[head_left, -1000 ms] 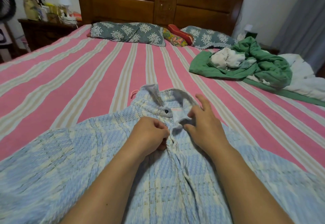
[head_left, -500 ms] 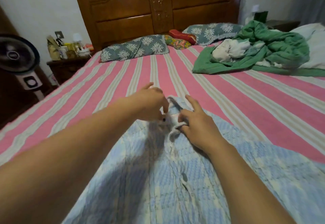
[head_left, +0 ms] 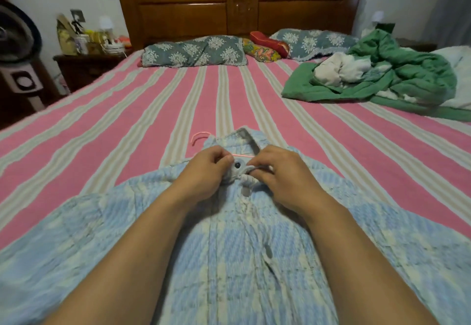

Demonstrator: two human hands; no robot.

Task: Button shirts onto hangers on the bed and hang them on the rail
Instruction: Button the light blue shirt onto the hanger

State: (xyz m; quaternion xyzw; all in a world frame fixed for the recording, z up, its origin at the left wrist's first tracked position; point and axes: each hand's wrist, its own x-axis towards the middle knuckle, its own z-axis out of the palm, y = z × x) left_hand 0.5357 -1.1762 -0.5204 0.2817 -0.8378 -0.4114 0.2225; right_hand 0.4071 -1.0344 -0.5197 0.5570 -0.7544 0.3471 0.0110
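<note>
1. No writing or brand reads anywhere I can see; a pale tag inside the collar (head_left: 251, 138) is too small to make out.
2. The shirt (head_left: 229, 261), blue and cream check, lies front-up on the striped bedspread (head_left: 127, 110). Its long axis runs from me toward the headboard (head_left: 237, 1), collar at the far end, hem out of view below.
3. A pink hanger (head_left: 201, 136) sits inside the shirt: its hook sticks out past the collar on the left side, pointing away from me, and a thin pink bar shows across the neck opening.
4. My left hand (head_left: 207, 169) pinches the placket edge just beside the dark top button (head_left: 237, 164), fingers curled tight.
5. My right hand (head_left: 281, 171) pinches the opposite edge, fingers curled round a fold of cloth, touching the button area.
6. Lower buttons show down the placket; I cannot tell whether they are fastened.
7. Far off: two patterned pillows (head_left: 193, 50), a green blanket (head_left: 397, 75) heaped at right, a cluttered nightstand (head_left: 84, 66), a fan (head_left: 17, 44).
</note>
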